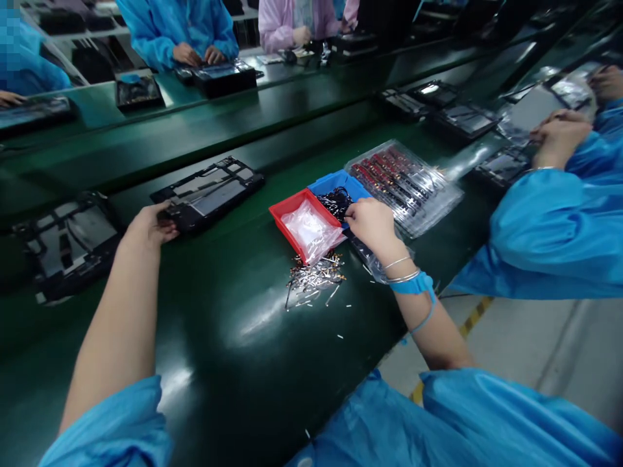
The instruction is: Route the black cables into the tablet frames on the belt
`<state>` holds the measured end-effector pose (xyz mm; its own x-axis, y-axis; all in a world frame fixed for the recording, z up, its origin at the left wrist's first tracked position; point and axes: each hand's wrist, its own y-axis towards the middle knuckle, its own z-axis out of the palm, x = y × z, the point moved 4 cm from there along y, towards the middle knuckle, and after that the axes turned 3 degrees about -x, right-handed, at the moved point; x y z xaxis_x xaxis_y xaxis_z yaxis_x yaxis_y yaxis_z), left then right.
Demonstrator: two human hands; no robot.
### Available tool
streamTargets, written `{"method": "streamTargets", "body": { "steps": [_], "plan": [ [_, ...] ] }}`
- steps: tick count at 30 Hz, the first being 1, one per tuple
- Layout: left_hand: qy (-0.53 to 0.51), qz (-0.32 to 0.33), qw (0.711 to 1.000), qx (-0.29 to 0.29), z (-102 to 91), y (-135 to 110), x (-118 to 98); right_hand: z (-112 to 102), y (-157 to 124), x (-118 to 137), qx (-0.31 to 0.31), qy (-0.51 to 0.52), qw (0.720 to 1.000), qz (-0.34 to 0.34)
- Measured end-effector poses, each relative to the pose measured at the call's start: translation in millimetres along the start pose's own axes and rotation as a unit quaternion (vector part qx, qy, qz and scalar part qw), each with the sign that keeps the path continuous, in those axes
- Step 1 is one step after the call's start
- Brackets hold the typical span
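My left hand [154,226] grips the near left corner of a black tray holding a flat electronic device [214,191], thumb on top and fingers at the side. My right hand [372,224] is at the right edge of a blue bin [357,187] full of thin black cables [335,202]. Its fingertips are pinched together; whatever lies between them is too small to make out. A red bin [280,211] with a clear plastic bag [311,230] stands against the blue one. In front lies a heap of small metal-and-white parts [316,275].
Clear plastic trays [399,185] with rows of red and black parts lie behind my right hand. Another device in a black tray [73,240] is at the left. A co-worker's hands [562,133] are at the right; other people work across the bench [204,363].
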<state>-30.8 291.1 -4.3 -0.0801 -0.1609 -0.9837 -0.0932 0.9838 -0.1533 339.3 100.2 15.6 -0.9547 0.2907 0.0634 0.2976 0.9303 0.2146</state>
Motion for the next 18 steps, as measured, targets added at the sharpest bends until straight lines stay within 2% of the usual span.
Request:
{"method": "streamTargets", "body": {
  "steps": [4,7,9,11,13,16,18],
  "plan": [
    [-0.049,-0.146,0.988,0.000,21.6,-28,-3,-5,2,-4,-0.024,-0.008,1.000,0.005],
    [-0.106,-0.169,0.980,-0.013,40.1,-57,-7,-4,-2,-10,-0.023,-0.005,1.000,0.010],
    [-0.147,-0.158,0.976,-0.037,43.8,-83,-8,-6,-5,-14,-0.060,0.011,0.998,0.018],
    [-0.179,-0.138,0.971,-0.073,36.8,-116,-4,-11,-10,-20,-0.145,0.049,0.988,0.028],
    [-0.204,-0.125,0.965,-0.107,22.0,-159,6,-16,-16,-27,-0.224,0.094,0.969,0.039],
    [-0.231,-0.134,0.955,-0.130,-2.8,-235,32,-21,-28,-31,-0.274,0.137,0.950,0.054],
    [-0.228,-0.170,0.952,-0.114,-12.8,-286,53,-27,-42,-22,-0.291,0.155,0.943,0.041]
  ]
}}
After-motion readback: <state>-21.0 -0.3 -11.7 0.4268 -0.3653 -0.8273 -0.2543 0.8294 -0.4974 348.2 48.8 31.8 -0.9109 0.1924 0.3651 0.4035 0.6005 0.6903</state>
